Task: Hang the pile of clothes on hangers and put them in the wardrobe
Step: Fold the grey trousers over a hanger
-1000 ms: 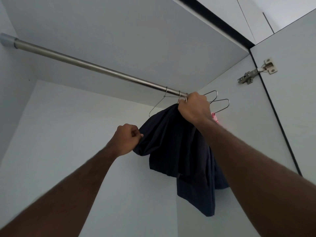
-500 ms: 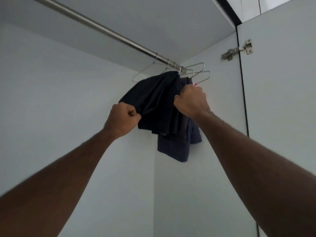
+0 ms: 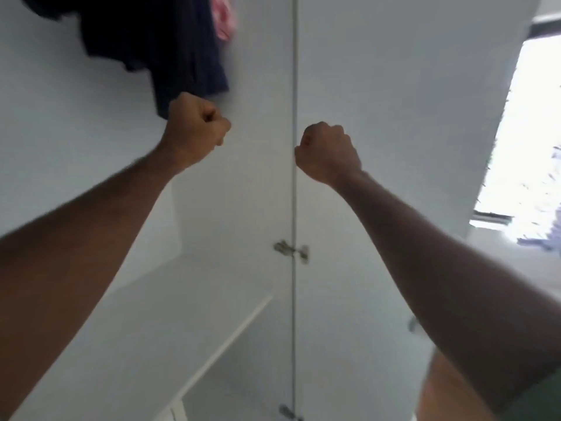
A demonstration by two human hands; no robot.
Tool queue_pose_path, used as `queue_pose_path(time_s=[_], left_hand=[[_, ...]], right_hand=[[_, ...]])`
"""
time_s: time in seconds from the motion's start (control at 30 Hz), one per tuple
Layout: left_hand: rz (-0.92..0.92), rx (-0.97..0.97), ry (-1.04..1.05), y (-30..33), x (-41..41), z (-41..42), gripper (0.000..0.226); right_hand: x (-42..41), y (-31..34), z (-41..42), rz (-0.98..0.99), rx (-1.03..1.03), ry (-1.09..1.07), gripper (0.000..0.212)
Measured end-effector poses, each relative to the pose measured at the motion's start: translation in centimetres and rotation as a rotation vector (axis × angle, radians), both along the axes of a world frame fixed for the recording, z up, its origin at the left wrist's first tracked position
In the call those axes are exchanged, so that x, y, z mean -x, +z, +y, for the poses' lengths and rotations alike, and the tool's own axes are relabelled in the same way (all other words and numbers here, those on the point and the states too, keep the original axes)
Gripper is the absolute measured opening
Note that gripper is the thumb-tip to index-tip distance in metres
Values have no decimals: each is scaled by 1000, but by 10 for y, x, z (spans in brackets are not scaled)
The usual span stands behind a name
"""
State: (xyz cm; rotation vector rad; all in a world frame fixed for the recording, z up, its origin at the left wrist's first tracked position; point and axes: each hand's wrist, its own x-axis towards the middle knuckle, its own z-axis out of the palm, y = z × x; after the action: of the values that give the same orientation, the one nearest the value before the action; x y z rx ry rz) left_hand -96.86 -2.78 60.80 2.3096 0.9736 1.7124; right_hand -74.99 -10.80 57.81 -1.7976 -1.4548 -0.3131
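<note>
left grip [image 3: 197, 127] fisted, right grip [image 3: 326, 153] fisted (both empty)

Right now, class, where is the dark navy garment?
In the head view the dark navy garment hangs at the upper left inside the wardrobe, beside a pink garment, its lower edge just above the left hand.

One head-worn view faces the wardrobe door [image 3: 394, 117] closely, seemingly tilted downward.
</note>
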Motion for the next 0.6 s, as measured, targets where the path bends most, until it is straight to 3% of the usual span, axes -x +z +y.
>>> queue_pose_path(time_s=[0.23,0.43,0.6], left_hand=[[126,228,-275,-134,-180,-93,25],[359,287,-528,-244,-328,-240,29],[536,369,-814,-319,-432,-387,30]], right_hand=[[-139,-135,-151,29,258,-240,22],[-246,-226,-328,87,437,-483,32],[-298,-290,-490,282,522,-720,25]])
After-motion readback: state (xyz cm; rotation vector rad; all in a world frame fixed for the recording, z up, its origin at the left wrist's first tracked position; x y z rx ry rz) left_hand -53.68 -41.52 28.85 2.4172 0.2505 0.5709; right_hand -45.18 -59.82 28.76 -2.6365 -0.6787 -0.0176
